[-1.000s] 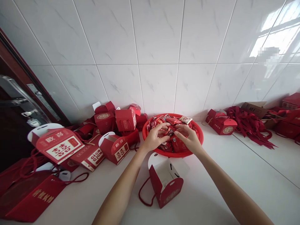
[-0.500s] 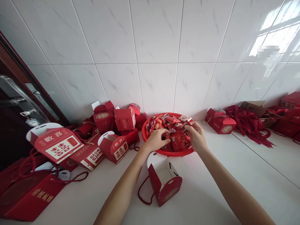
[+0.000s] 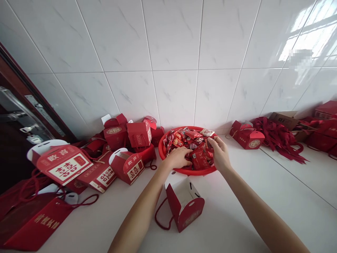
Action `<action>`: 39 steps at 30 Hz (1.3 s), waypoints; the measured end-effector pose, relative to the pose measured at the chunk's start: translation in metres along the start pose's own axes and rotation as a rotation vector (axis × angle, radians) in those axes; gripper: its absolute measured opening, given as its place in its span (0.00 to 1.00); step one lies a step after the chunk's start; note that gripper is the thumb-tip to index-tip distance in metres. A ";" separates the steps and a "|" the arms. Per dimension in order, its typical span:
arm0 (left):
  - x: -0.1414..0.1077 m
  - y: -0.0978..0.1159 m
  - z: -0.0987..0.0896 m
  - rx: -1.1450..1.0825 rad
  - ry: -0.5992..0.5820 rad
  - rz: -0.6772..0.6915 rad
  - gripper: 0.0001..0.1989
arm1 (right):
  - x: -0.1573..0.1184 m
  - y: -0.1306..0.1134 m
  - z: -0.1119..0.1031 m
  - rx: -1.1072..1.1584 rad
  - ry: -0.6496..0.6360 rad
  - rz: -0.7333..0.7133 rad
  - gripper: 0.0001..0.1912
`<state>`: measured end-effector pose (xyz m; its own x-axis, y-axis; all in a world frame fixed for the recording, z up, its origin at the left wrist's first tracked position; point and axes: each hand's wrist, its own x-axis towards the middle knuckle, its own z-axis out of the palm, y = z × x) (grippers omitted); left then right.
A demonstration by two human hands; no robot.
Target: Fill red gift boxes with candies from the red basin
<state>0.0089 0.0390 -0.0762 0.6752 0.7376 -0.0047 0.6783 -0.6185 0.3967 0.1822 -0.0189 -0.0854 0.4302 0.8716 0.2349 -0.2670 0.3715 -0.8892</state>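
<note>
A round red plastic basin (image 3: 193, 173) stands against the wall, full of candies in mostly red wrappers (image 3: 201, 158). My left hand (image 3: 179, 158) reaches over the basin's near left side. Its fingers are apart and rest among the candies, the tips partly hidden. At the right rim, my right hand (image 3: 220, 151) has thumb and fingers pinched on what looks like a red-wrapped candy, mostly covered by the fingers. In front of the basin sits a red gift box (image 3: 191, 216), its top open, its inside white, with a dark red cord handle lying to its left.
Several red gift boxes (image 3: 134, 168) with cord handles are heaped at the left, near a dark door with a metal handle (image 3: 15, 114). Rightward along the tiled wall are another red box (image 3: 249, 137), a pile of dark red ribbons (image 3: 276, 140) and a cardboard box (image 3: 284, 119).
My left hand has lowered its fingers further into the candies. My right hand has shifted very slightly at the rim, its fingers still pinched. The open gift box has stayed put.
</note>
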 end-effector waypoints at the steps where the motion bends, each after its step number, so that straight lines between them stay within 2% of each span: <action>1: 0.001 0.000 0.000 0.001 -0.010 0.010 0.29 | 0.000 0.000 0.000 0.002 -0.003 0.003 0.18; 7: 0.002 -0.001 -0.003 -0.016 -0.041 0.068 0.27 | 0.000 0.000 0.001 0.009 -0.005 0.001 0.18; 17: 0.007 -0.003 0.002 -0.084 -0.053 0.078 0.16 | -0.001 -0.001 0.000 -0.011 -0.012 -0.008 0.18; 26: 0.002 0.000 0.001 -0.200 0.025 0.081 0.12 | -0.002 -0.001 0.000 -0.029 -0.039 -0.013 0.16; 30: -0.003 -0.005 0.003 -0.313 0.143 0.092 0.09 | -0.003 -0.003 0.002 -0.024 -0.033 -0.008 0.16; 35: -0.004 -0.016 0.006 -0.489 0.401 0.079 0.18 | -0.004 -0.005 0.003 -0.006 -0.025 0.001 0.17; 39: -0.005 -0.018 0.004 -0.710 0.462 0.119 0.17 | -0.004 -0.005 0.003 0.014 -0.051 0.020 0.18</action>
<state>-0.0053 0.0456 -0.0870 0.4401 0.8104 0.3867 0.1638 -0.4959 0.8528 0.1796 -0.0231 -0.0808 0.3803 0.8941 0.2367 -0.2877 0.3576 -0.8885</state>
